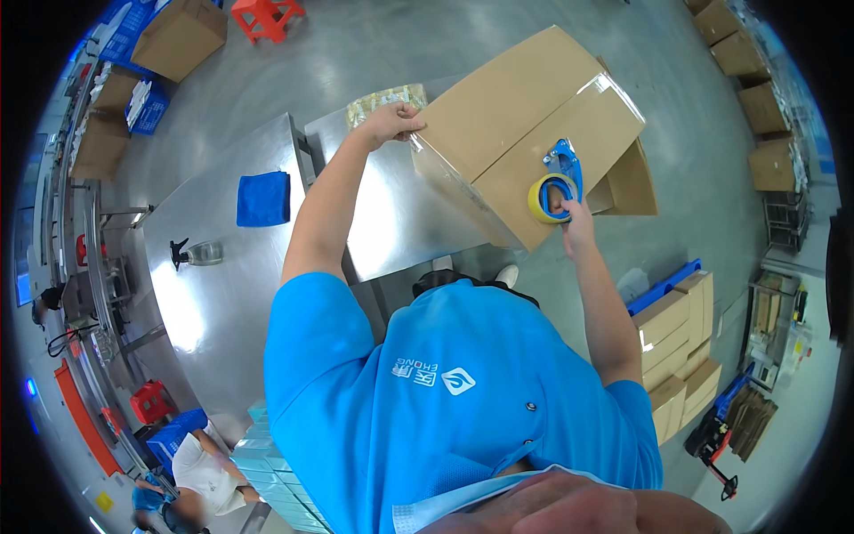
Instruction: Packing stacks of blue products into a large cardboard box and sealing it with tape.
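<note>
A large brown cardboard box (507,102) lies tilted at the right end of the steel table, its long seam facing me. Clear tape shows at its far right corner and along its left edge. My left hand (390,125) pinches the box's left edge near the corner. My right hand (576,222) is closed around a blue tape dispenser (566,163) with a yellow-rimmed roll, resting against the box face near its lower right. Open flaps (630,182) stick out at the box's right side.
Behind my left hand lies a pack of yellowish tape rolls (384,100). A folded blue cloth (263,198) and a spray bottle (200,254) rest on the steel table (222,311). Stacked cartons (680,334) stand to my right. Another person (209,472) is at lower left.
</note>
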Demonstrator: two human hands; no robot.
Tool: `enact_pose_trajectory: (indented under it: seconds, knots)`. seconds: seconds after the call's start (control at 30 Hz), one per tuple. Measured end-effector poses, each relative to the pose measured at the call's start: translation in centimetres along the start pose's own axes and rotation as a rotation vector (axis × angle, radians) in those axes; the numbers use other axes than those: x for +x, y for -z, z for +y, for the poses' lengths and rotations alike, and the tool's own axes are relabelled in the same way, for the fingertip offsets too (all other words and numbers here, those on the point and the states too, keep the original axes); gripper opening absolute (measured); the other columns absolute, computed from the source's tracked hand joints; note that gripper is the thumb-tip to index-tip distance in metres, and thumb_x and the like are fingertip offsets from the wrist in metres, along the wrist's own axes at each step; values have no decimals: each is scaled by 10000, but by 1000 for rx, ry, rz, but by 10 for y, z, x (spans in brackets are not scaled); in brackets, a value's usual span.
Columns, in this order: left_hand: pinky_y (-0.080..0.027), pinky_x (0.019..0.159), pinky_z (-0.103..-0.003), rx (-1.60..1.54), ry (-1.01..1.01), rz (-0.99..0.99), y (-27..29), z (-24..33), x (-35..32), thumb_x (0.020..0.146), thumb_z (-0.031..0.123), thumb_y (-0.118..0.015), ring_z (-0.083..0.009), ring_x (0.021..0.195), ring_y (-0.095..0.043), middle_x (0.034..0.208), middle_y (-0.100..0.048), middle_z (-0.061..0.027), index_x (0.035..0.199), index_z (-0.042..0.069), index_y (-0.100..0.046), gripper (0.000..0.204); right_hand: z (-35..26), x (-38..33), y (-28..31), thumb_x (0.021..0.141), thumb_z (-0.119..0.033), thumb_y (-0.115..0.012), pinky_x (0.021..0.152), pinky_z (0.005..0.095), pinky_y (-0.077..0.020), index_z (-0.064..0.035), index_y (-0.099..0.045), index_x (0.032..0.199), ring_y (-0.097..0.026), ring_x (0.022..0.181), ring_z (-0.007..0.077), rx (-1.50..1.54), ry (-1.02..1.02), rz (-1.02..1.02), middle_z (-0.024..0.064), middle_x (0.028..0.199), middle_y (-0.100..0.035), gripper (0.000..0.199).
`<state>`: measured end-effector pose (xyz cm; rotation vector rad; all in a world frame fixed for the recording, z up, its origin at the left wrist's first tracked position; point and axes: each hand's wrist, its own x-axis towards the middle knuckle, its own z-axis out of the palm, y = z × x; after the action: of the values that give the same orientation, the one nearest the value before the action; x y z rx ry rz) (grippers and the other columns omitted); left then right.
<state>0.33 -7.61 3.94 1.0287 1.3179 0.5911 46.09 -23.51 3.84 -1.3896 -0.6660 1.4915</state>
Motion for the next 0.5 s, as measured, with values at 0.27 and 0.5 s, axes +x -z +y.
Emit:
enact_pose_trajectory:
  seconds: [0.27, 0.5]
  knots:
    - [-604, 803, -337, -218, -123, 221, 21, -32, -2, 922, 132, -851, -156, 851, -677, 985, -686, -79, 1339, -26, -551, 537, 7, -32, -47, 929, -126, -628, 953, 322, -486, -44, -543, 1446, -620, 1007, 160, -85, -33, -90, 49, 1068, -647, 530]
    - [-553, 983, -501, 963, -257, 583, -38, 38, -27, 930, 315, -810, -368, 1180, -656, 1343, -593, -252, 1427, -3, -505, 664, -39, -23, -47, 958, -161, -616, 939, 293, -479, -68, -526, 1497, -604, 1002, 118, -571, -130, -307, 26, 1096, -654, 554]
